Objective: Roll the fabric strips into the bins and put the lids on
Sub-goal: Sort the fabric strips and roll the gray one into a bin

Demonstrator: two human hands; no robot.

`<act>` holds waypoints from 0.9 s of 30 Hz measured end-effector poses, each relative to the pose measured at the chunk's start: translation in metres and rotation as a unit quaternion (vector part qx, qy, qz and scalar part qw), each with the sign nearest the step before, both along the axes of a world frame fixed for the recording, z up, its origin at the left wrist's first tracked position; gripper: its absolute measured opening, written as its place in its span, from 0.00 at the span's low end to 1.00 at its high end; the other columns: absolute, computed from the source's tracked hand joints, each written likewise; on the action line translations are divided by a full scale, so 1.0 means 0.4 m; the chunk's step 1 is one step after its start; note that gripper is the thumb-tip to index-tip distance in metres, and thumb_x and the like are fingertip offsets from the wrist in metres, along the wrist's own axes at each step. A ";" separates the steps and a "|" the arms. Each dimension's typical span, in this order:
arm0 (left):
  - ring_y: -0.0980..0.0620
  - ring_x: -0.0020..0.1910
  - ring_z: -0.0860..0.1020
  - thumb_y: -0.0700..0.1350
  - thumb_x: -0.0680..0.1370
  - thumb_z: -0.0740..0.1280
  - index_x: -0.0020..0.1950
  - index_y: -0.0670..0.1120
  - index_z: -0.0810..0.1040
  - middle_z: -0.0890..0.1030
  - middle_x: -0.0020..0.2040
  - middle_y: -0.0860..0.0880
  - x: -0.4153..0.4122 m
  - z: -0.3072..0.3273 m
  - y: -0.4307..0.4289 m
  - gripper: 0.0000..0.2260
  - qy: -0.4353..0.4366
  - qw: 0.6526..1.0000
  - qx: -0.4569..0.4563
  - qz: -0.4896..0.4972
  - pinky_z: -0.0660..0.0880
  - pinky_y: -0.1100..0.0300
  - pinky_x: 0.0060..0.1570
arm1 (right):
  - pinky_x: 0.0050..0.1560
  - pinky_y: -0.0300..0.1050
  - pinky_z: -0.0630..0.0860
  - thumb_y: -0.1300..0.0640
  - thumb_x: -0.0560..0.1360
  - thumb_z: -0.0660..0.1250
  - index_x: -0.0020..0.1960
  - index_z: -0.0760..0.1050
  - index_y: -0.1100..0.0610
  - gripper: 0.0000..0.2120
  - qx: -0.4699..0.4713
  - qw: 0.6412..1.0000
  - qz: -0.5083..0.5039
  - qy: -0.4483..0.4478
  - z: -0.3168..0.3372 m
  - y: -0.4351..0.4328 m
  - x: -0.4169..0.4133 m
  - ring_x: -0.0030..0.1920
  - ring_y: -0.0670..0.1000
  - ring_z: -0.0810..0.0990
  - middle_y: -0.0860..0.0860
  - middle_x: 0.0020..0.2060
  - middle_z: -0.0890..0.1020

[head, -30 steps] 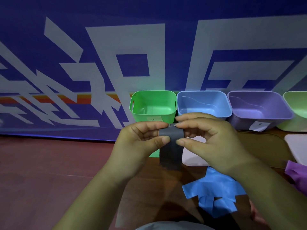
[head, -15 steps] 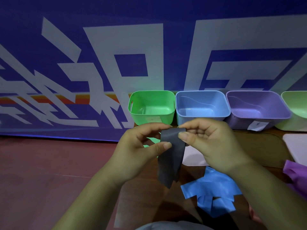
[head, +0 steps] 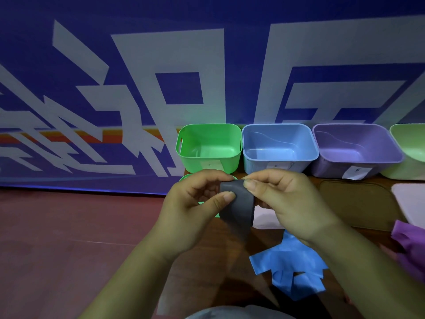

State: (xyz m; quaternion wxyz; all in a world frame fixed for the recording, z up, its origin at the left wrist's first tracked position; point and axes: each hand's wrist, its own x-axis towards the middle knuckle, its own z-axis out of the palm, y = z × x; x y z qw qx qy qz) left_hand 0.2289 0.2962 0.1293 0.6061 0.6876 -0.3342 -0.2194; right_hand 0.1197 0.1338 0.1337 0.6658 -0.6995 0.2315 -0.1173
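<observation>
The dark grey fabric strip (head: 238, 208) in your grip is plain charcoal. Just beyond it stands a bright green plastic bin (head: 197, 162). To the right of that are a light blue plastic bin (head: 255, 164), a lilac plastic bin (head: 331, 169) and a pale yellow-green plastic bin (head: 404, 171). The first three carry white paper labels (head: 355, 172). Below and right of your grip lie plain sky-blue fabric strips (head: 289, 270), and far right is a bunch of purple fabric (head: 409, 247). Right of the grip lies a flat olive-brown lid (head: 354, 201). Behind the bins, the royal-blue backdrop banner (head: 69, 31) bears angular pale grey shapes and an orange-red stripe. Left of your grip, the tabletop (head: 69, 238) is reddish brown.
</observation>
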 end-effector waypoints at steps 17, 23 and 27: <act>0.39 0.47 0.82 0.48 0.73 0.69 0.56 0.48 0.83 0.84 0.44 0.39 -0.005 0.030 -0.017 0.12 0.058 0.998 0.021 0.006 0.79 0.48 0.48 | 0.49 0.65 0.81 0.60 0.66 0.78 0.48 0.84 0.45 0.14 -0.010 0.997 0.026 -0.066 0.005 -0.008 -0.014 0.44 0.66 0.84 0.62 0.41 0.85; 0.41 0.45 0.83 0.43 0.72 0.72 0.59 0.48 0.81 0.83 0.46 0.36 -0.001 0.031 -0.010 0.15 0.065 0.998 0.013 -0.021 0.80 0.51 0.46 | 0.47 0.38 0.80 0.57 0.62 0.75 0.49 0.83 0.53 0.15 0.011 0.997 0.028 -0.068 0.009 -0.019 -0.013 0.45 0.47 0.86 0.49 0.43 0.87; 0.42 0.49 0.84 0.38 0.69 0.72 0.55 0.43 0.82 0.84 0.50 0.40 -0.003 0.027 -0.014 0.14 0.082 0.996 -0.026 -0.013 0.82 0.53 0.46 | 0.44 0.34 0.78 0.60 0.63 0.75 0.50 0.82 0.56 0.15 0.043 0.997 0.028 -0.065 0.008 -0.022 -0.007 0.43 0.44 0.85 0.49 0.41 0.87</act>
